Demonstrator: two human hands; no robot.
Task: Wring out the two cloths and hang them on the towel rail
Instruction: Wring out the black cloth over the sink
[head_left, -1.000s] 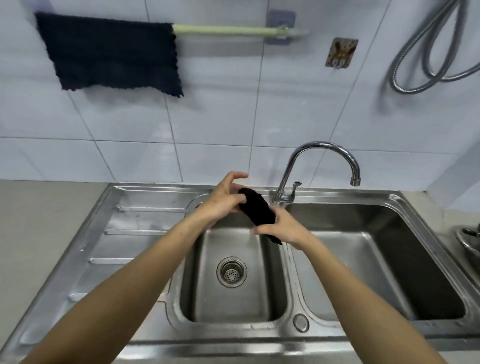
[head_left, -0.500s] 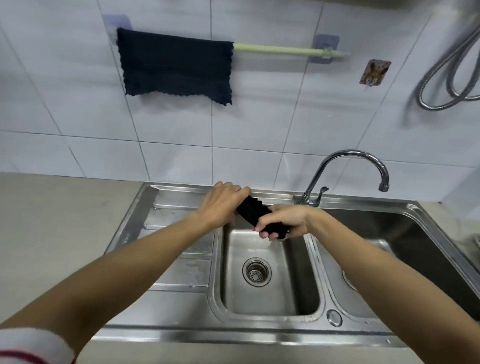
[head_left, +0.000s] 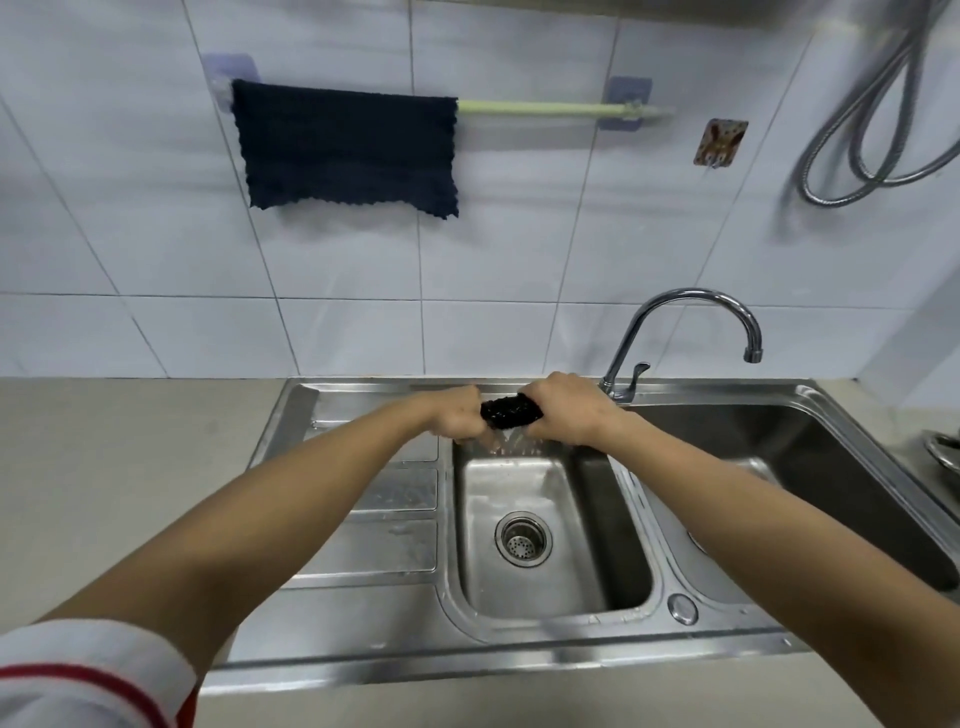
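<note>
A dark cloth (head_left: 510, 411) is rolled into a tight twist over the small sink basin (head_left: 550, 525). My left hand (head_left: 457, 415) grips its left end and my right hand (head_left: 566, 413) grips its right end. Water streams from the cloth into the basin. A second dark blue cloth (head_left: 348, 148) hangs spread flat over the left part of the pale green towel rail (head_left: 561, 108) on the tiled wall. The rail's right part is bare.
A chrome tap (head_left: 691, 322) stands behind my right hand, its spout over the large right basin (head_left: 810, 452). The ribbed draining board (head_left: 379, 499) lies to the left. A metal hose (head_left: 878, 130) hangs at the upper right, a wall hook (head_left: 719, 141) near it.
Both hands have closed fully round the cloth and twisted it into a short horizontal roll. Water now runs from it. The camera has swung left and upward.
</note>
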